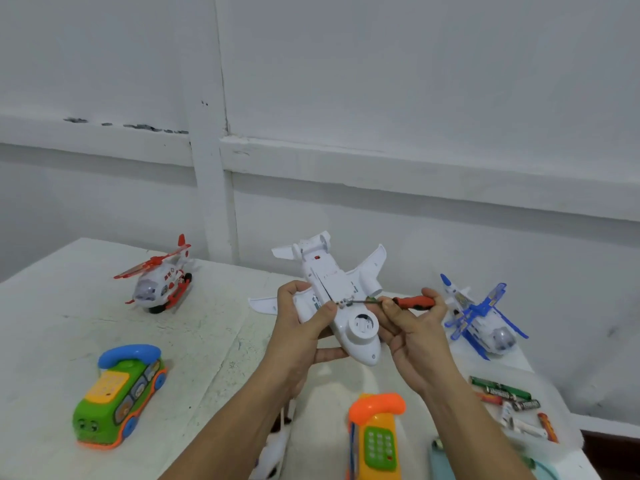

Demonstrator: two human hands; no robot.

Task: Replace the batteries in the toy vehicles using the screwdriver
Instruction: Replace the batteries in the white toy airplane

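Our left hand (pixel 304 327) is curled round the belly-up white toy airplane (pixel 346 285), thumb pressed on its underside just beside the screw. Our right hand (pixel 412 327) pinches the red-and-black screwdriver (pixel 414 302) in closed fingers, with the tip laid against that same spot on the airplane, which we hold above the desk (pixel 214 327).

We judge the airplane to be light, hollow, stiff plastic, smooth enough to twist under the tool. The thin wings and tail look breakable, so the fuselage is the place to grip.

Its battery compartment is the only container we can make out. We cannot tell whether the cover is loose, and nothing inside shows.

The loose batteries (pixel 505 396) lie on the desk to the airplane's right and nearer us. A blue-and-white toy plane (pixel 481 317) stands just right of the airplane. A red-and-white toy helicopter (pixel 161 282) sits well to the airplane's left. A green bus-shaped toy phone (pixel 117 393) is left of it and nearer us. An orange-and-yellow toy phone (pixel 377 434) lies below it.
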